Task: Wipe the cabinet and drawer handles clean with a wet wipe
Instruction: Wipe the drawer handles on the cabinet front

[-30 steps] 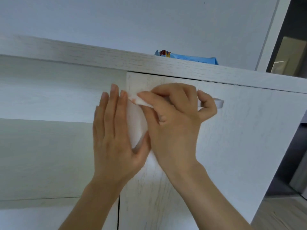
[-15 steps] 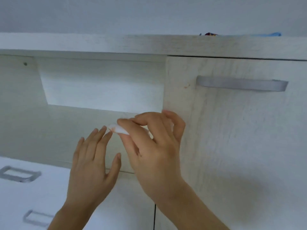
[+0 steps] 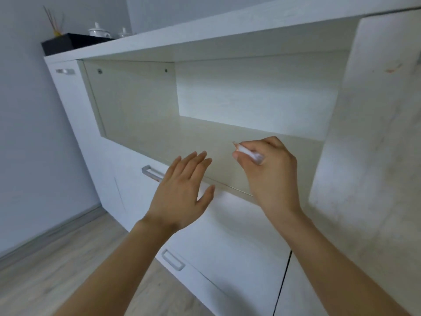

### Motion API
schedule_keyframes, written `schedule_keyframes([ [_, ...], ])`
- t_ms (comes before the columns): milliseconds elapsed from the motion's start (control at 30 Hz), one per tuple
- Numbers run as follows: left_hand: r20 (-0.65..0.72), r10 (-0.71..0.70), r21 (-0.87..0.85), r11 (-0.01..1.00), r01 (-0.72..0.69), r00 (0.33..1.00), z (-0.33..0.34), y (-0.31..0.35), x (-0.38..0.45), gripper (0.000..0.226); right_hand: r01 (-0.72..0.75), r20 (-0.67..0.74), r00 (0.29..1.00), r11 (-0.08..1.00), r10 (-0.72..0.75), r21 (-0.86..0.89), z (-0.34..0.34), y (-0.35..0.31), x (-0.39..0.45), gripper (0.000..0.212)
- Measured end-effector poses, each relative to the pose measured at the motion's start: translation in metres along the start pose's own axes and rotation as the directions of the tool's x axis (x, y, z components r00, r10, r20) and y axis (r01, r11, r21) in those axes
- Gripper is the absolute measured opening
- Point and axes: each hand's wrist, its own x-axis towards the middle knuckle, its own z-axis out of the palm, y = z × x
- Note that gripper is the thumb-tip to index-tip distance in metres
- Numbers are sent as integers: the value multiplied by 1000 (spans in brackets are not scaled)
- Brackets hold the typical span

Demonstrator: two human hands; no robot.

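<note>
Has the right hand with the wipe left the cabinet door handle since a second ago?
Yes. The right hand, pinching the wet wipe, is now left of that door, before the open shelf.

My left hand (image 3: 182, 190) hangs open, palm away from me, fingers straight and slightly spread, thumb out to the side, just in front of the front edge of the pale white open shelf (image 3: 205, 142). My right hand (image 3: 271, 176) is raised beside it, a little higher and further over that shelf edge. Its grip is curled, thumb and fingers pinching a small folded white wet wipe (image 3: 249, 153). Both bare forearms reach up from below.
</note>
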Motion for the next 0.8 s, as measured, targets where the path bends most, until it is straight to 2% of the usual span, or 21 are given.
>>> schedule_keyframes([
  [200,-23,-48,39,998,48,999,-12,-12,-10,54,-72,99,993,997,70,16,-6,1,-1,5],
  [367,57,-41,45,998,39,998,-2,-36,-12,62,-102,210,970,990,122,-100,4,3,-1,13],
  [500,183,38,148,987,-66,982,23,-66,-6,76,-16,209,975,955,81,-297,35,18,-14,16],
  [600,203,92,72,991,-109,975,46,-73,-5,87,83,115,993,852,-27,-518,48,29,-36,20],
  [667,178,132,-39,991,-127,975,59,-75,-7,85,81,69,996,836,-52,-543,51,30,-43,18],
  [733,79,109,-84,991,-102,991,63,-74,-8,82,74,91,995,881,-35,-468,47,28,-39,16],
  [800,10,104,-125,987,-102,995,69,-72,-9,79,55,109,994,885,-5,-463,45,26,-38,16],
])
